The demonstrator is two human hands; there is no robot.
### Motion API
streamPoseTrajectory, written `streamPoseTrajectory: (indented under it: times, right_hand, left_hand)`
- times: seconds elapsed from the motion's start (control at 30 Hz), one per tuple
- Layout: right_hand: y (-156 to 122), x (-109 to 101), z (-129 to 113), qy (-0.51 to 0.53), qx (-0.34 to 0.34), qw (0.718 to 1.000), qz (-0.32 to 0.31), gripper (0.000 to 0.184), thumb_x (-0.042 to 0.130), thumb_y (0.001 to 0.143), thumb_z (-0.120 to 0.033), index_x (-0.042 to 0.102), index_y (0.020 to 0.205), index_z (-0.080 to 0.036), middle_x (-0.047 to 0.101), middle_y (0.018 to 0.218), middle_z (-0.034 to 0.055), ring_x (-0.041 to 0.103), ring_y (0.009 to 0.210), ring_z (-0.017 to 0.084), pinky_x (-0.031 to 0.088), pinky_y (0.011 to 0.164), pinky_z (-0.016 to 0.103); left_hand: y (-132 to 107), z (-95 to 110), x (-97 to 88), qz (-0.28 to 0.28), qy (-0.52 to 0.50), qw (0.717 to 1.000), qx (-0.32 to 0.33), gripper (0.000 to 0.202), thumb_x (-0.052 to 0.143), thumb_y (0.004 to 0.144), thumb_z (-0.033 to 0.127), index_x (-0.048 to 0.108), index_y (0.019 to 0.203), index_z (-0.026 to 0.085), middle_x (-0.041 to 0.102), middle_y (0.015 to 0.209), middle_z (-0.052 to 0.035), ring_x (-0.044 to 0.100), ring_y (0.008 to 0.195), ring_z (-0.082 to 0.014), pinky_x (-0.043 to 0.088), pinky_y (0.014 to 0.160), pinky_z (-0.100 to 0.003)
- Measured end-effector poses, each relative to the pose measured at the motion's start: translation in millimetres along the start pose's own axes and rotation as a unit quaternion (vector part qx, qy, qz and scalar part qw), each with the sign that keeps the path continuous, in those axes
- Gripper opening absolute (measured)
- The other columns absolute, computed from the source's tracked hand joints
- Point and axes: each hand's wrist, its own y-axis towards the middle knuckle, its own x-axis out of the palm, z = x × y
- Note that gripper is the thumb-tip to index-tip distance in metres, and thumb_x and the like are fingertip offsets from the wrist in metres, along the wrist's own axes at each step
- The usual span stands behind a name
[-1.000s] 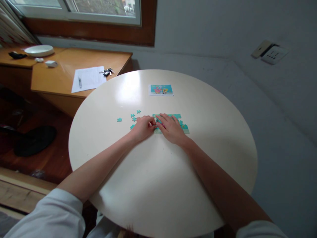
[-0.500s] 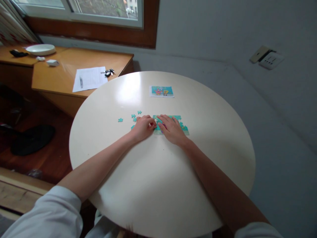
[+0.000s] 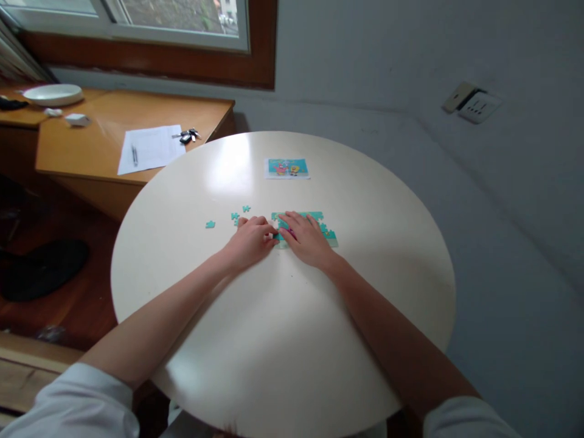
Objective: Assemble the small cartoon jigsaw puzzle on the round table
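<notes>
A partly joined jigsaw puzzle [image 3: 330, 236], mostly turquoise with a pale lower border, lies on the round white table. Across its middle my right hand [image 3: 305, 238] rests flat with fingers stretched out, covering part of the picture. At the puzzle's left edge, my left hand [image 3: 252, 241] has thumb and forefinger pinched on a small jigsaw piece [image 3: 275, 235], mostly hidden by the fingertips. Loose turquoise pieces [image 3: 235, 216] lie just beyond the left hand, with a single piece [image 3: 210, 224] farther left; some are partly covered by the hand.
Beyond the puzzle lies a printed reference picture [image 3: 286, 168] on the white table [image 3: 274, 340]. A wooden desk [image 3: 91, 146] at the left back bears a paper sheet [image 3: 152, 146] with a pen, keys [image 3: 187, 135], a white box [image 3: 78, 120] and a white plate [image 3: 53, 94].
The whole view has shifted, so things sit farther left in the picture. My left hand has turned slightly at the puzzle's left edge, its fingertips a little lower. The right hand stays on the puzzle.
</notes>
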Motion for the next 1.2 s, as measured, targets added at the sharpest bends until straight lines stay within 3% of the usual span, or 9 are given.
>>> streamPoseTrajectory:
  times: [0.2,0.33,0.4,0.53,0.67,0.77,0.9,1.03,1.2]
  right_hand:
    - [-2,-5,-15,-0.036,0.011,0.999,-0.010,0.046,0.034,0.096,-0.034,0.046,0.137,-0.017,0.038,0.149,0.0125,0.031,0.139,0.023,0.018,0.115,0.044]
    - [-2,-11,-26,-0.056,-0.003,0.998,0.022,0.053,0.031,0.097,-0.034,0.031,0.146,-0.015,0.023,0.156,0.0117,0.015,0.145,0.022,0.011,0.117,0.043]
    - [-2,-9,-30,-0.070,-0.019,0.997,-0.005,0.057,0.031,0.096,-0.038,0.027,0.148,-0.016,0.019,0.157,0.0106,0.012,0.145,0.023,0.010,0.117,0.046]
    - [-4,0,-30,-0.080,-0.038,0.992,-0.092,0.056,0.028,0.097,-0.043,0.031,0.147,-0.017,0.025,0.155,0.0081,0.021,0.143,0.024,0.012,0.117,0.050]
    - [-5,-1,-30,-0.079,-0.040,0.992,-0.092,0.056,0.025,0.097,-0.043,0.032,0.146,-0.018,0.024,0.155,0.0078,0.021,0.143,0.024,0.013,0.117,0.049]
    - [-3,-11,-29,-0.080,-0.038,0.995,-0.052,0.057,0.024,0.097,-0.043,0.026,0.149,-0.017,0.019,0.157,0.0084,0.014,0.145,0.023,0.011,0.117,0.046]
    - [-1,-17,-18,-0.100,0.052,0.993,0.028,0.061,0.024,0.097,-0.044,0.018,0.151,-0.015,0.011,0.158,0.0102,0.006,0.146,0.024,0.007,0.117,0.048]
    - [-1,-11,-4,-0.104,0.094,0.989,-0.056,0.062,0.022,0.096,-0.050,0.028,0.148,-0.017,0.023,0.155,0.0106,0.018,0.144,0.026,0.013,0.115,0.052]
    - [-2,-6,0,-0.110,0.085,0.989,-0.058,0.064,0.019,0.096,-0.051,0.028,0.148,-0.016,0.025,0.155,0.0104,0.021,0.143,0.027,0.014,0.115,0.053]
  left_hand:
    - [0,-6,-2.1,0.022,-0.010,1.000,-0.006,0.019,0.057,0.079,0.032,0.071,0.086,0.021,0.063,0.084,-0.0053,0.059,0.082,-0.0199,0.033,0.087,-0.040]
    - [0,-11,-10.2,0.076,-0.024,0.997,-0.023,0.021,0.051,0.081,0.030,0.069,0.085,0.019,0.063,0.081,-0.0038,0.058,0.069,-0.0160,0.036,0.086,-0.039]
    - [1,-16,-16.2,0.114,-0.031,0.992,-0.039,0.021,0.048,0.081,0.024,0.068,0.084,0.018,0.064,0.078,-0.0032,0.058,0.066,-0.0151,0.038,0.083,-0.038]
    - [4,-27,-25.0,0.164,-0.048,0.982,-0.081,0.018,0.048,0.078,0.021,0.066,0.081,0.019,0.065,0.077,-0.0023,0.058,0.068,-0.0155,0.041,0.077,-0.034]
    - [5,-34,-25.0,0.165,-0.057,0.979,-0.106,0.018,0.048,0.077,0.021,0.066,0.081,0.019,0.066,0.079,-0.0029,0.059,0.070,-0.0161,0.042,0.074,-0.032]
    - [5,-36,-24.1,0.166,-0.058,0.979,-0.107,0.019,0.049,0.076,0.021,0.066,0.081,0.018,0.065,0.078,-0.0039,0.058,0.070,-0.0162,0.043,0.073,-0.032]
    - [5,-36,-25.7,0.178,-0.061,0.976,-0.112,0.019,0.048,0.075,0.019,0.067,0.079,0.018,0.064,0.076,-0.0035,0.057,0.067,-0.0152,0.043,0.073,-0.032]
    - [6,-37,-26.4,0.174,-0.066,0.975,-0.122,0.018,0.049,0.075,0.019,0.066,0.079,0.019,0.064,0.077,-0.0023,0.056,0.067,-0.0146,0.043,0.073,-0.032]
    - [6,-39,-24.4,0.153,-0.064,0.975,-0.151,0.019,0.050,0.075,0.019,0.067,0.083,0.019,0.064,0.084,-0.0034,0.057,0.068,-0.0149,0.042,0.078,-0.035]
